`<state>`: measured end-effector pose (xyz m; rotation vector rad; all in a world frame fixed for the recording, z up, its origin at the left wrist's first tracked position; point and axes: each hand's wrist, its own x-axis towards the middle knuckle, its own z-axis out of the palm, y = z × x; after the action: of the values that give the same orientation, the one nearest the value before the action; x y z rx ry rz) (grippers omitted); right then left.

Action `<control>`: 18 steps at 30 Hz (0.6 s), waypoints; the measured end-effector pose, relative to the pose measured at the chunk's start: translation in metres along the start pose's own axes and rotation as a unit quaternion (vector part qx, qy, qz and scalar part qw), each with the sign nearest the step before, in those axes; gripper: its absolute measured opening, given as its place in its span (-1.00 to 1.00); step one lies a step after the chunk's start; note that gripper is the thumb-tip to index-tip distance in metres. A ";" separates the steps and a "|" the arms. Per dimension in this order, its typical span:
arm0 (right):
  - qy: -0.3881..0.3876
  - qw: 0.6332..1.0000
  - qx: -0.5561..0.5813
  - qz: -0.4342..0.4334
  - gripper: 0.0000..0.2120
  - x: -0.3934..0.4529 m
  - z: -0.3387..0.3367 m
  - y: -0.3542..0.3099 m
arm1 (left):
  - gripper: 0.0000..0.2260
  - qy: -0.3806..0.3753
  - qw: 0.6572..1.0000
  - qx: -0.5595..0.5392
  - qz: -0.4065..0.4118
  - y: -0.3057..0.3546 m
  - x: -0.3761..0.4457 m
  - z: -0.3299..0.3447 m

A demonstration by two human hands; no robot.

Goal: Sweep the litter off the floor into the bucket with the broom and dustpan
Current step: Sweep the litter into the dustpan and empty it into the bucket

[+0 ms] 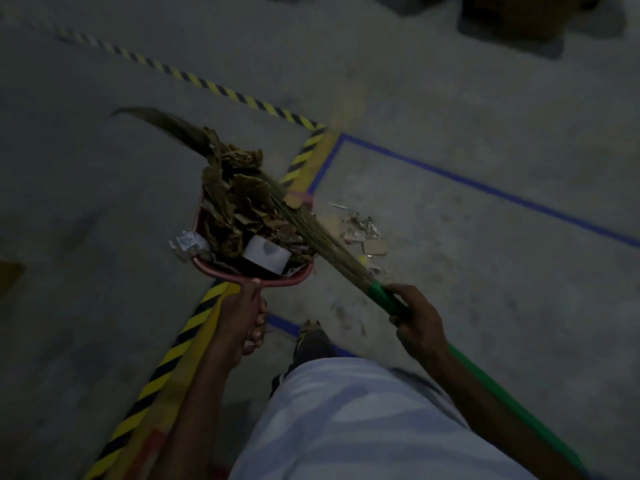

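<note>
Hand (247,318) with dustpan (304,273) beside scraps (363,233)

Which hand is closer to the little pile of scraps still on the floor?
Right. The right hand, gripping the broom, is just below the scraps. The left hand, holding the dustpan, is farther off to their lower left.

Both forearms are bare to the frame's edge, with no sleeve, watch or band showing on either. The left hand (242,320) and the right hand (417,318) are ungloved, and pale fingernails show on the left one. At about six o'clock, light grey-white trousers (349,420) with faint, broad, wavy stripes cover the raised leg. Just above them, toward twelve o'clock, sits a dark shoe (311,342), perhaps patterned at the toe; blur and dim light hide the detail.
</note>
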<state>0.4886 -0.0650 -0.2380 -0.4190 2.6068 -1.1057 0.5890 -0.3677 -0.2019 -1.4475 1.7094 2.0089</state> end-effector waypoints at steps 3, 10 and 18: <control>-0.042 0.998 0.000 -0.046 -0.37 -0.004 -0.008 -0.003 | -0.54 0.047 0.998 -0.047 0.013 -0.027 -0.040 -0.010; -0.113 0.985 -0.010 -0.132 -0.43 -0.053 -0.022 -0.011 | -0.60 0.152 0.977 -0.147 -0.010 -0.109 -0.147 -0.007; -0.239 0.938 -0.002 -0.253 -0.41 -0.100 0.004 -0.036 | -0.58 0.260 0.931 -0.254 -0.035 -0.199 -0.249 -0.018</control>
<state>0.5878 -0.0547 -0.1999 -1.2405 2.1161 -0.9730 0.8567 -0.1994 -0.1599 -2.3461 1.2825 2.2769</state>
